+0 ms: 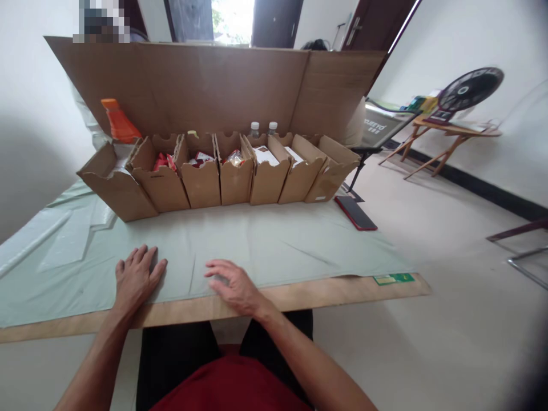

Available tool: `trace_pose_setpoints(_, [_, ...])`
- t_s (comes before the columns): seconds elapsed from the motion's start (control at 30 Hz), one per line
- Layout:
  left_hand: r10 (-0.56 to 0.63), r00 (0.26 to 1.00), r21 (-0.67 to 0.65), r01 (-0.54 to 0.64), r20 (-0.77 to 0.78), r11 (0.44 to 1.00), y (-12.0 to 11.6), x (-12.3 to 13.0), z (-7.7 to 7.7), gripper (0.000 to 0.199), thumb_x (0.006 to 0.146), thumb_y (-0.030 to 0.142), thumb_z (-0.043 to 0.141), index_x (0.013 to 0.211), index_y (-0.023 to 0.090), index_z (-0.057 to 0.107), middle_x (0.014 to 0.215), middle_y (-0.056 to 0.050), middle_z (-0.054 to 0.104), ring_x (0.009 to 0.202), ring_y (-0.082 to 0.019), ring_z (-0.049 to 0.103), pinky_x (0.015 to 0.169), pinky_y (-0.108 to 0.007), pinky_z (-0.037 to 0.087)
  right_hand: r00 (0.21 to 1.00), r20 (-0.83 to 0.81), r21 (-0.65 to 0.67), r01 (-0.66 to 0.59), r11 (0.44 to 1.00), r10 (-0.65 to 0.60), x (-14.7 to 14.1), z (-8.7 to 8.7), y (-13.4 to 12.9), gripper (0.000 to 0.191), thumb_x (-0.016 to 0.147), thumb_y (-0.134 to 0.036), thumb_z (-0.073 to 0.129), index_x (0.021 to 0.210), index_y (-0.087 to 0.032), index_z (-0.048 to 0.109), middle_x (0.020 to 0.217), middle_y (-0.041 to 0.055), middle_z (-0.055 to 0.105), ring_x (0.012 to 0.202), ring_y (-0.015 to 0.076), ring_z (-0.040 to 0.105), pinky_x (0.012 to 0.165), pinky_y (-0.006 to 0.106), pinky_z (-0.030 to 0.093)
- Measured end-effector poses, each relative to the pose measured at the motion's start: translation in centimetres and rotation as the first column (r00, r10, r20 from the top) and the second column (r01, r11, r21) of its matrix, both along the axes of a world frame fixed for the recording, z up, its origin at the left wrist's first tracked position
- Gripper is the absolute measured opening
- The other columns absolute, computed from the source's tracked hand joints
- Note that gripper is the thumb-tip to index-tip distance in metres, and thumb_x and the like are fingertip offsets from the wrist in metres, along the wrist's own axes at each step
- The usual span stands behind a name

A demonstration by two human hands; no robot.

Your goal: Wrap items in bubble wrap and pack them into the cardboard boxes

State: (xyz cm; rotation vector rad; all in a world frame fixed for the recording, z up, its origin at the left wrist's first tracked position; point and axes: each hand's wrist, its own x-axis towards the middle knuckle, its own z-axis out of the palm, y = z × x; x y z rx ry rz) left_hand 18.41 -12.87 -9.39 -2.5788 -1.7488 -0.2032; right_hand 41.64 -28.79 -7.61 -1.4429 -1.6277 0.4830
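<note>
My left hand [136,279] lies flat on the pale green cloth [274,245], fingers stretched out and holding nothing. To its right, my right hand [234,287] is over the cloth near the table's front edge, its fingers loosely curved and apart with nothing in them. Clear plastic bags [71,237] lie on the cloth left of my left hand. Beyond both hands stands a row of several open cardboard bins [204,191]. Red packets [165,162] show in one bin, small wrapped items [234,158] in another, and white cards [264,155] in a bin further right.
A tall cardboard panel [222,85] stands behind the bins. Near it are an orange bottle [119,121] and two white-capped bottles [254,129]. A dark flat pad [356,213] lies at the table's right edge. A fan [471,89] stands on a wooden side table [454,129].
</note>
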Motion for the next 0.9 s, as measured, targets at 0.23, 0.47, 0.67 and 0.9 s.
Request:
trace_pose_setpoints(0.23, [-0.015,0.998,0.044,0.013,0.056,0.999,0.1,0.1,-1.3,0.063,0.101,0.048,0.025,0.139,0.012,0.060,0.155,-0.021,0.051,0.148,-0.038,0.042,0.121,-0.059,0.028,0.929,0.009,-0.005,0.370,0.929,-0.370,17.6,2.9,6.7,0.027,0.090,-0.019,0.052,0.105,-0.020,0.074,0.113,0.0096,0.076,0.107,0.0234,0.070,0.094,0.040,0.056])
trace_pose_setpoints(0.47, [-0.105,0.968,0.101,0.083,0.227,0.991,1.1,-0.5,-1.3,0.052,0.097,0.053,0.040,0.136,0.023,0.057,0.146,-0.017,0.057,0.138,-0.045,0.053,0.112,-0.067,0.044,0.891,0.039,-0.002,0.453,0.892,-0.452,21.1,1.0,13.4,0.020,0.084,-0.015,0.058,0.095,-0.021,0.074,0.100,0.0079,0.076,0.096,0.0237,0.069,0.096,0.040,0.052])
trace_pose_setpoints(0.67, [-0.556,0.757,0.418,0.407,0.344,0.812,2.0,10.9,5.8,0.054,0.097,0.039,0.057,0.150,0.036,0.045,0.155,-0.010,0.051,0.147,-0.042,0.043,0.117,-0.067,0.039,0.909,-0.005,0.075,0.416,0.906,-0.417,22.3,0.7,8.8,0.016,0.082,-0.019,0.064,0.093,-0.025,0.074,0.100,0.0019,0.077,0.093,0.0192,0.071,0.087,0.032,0.055])
trace_pose_setpoints(0.9, [-0.815,0.544,0.587,0.599,0.201,0.544,4.2,28.5,12.3,0.067,0.094,0.028,0.064,0.155,0.019,0.038,0.156,-0.019,0.048,0.153,-0.039,0.033,0.122,-0.060,0.034,0.568,-0.233,0.204,0.822,0.532,-0.789,34.9,2.3,-0.1,0.041,0.086,-0.036,0.061,0.124,-0.020,0.060,0.129,0.0150,0.065,0.122,0.0305,0.060,0.103,0.050,0.048])
